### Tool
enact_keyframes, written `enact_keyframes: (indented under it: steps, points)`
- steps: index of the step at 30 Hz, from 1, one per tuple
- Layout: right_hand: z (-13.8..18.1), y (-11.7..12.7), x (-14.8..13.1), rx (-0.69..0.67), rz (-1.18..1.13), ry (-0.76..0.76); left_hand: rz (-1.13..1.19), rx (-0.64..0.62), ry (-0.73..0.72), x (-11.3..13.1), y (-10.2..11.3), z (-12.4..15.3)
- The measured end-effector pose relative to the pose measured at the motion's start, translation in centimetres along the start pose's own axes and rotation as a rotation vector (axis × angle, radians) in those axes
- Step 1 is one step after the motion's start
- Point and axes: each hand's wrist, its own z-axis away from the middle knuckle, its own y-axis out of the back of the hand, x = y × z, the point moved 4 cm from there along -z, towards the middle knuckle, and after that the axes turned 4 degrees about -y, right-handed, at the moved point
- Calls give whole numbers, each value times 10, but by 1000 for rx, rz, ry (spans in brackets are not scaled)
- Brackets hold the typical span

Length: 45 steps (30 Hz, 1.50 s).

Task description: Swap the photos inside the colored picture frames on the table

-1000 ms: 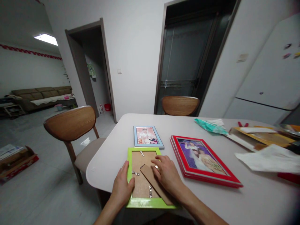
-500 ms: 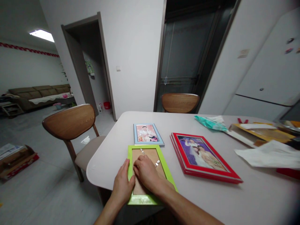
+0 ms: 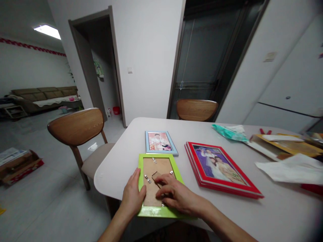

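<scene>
Lime-green picture frame face down at white counter edge, under both grips. Left grip released, flat, steadying left rail. Right grip fingertips on brown cardboard stand flap; pinching or pressing, cannot tell. Backing seated; silver tabs seemingly unfinished.

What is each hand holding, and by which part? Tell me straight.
Left hand grips the green frame by its left edge. Right hand holds nothing; its fingers press on the cardboard back.
</scene>
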Motion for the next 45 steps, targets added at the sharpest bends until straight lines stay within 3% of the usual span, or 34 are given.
enact_keyframes:
  steps: [7,16,21,27,38,42,45]
  points:
    - [-2,-4,7,-16,-39,-2,21,1,11,-1,1,0]
    - [-10,0,3,150,-35,-14,-3,-3,-2,-1,1,0]
    - [-48,14,28,372,212,-243,-45,-24,-20,0,0,0]
    - [-78,11,50,434,340,-353,8,-21,-8,3,-2,-3]
    - [-78,12,44,420,368,-329,-10,-26,-17,5,-6,-9]
    - [-51,16,32,426,344,-290,16,-17,-16,4,-9,-12]
    - [-24,12,26,337,295,-309,52,-21,-16,3,-10,-14]
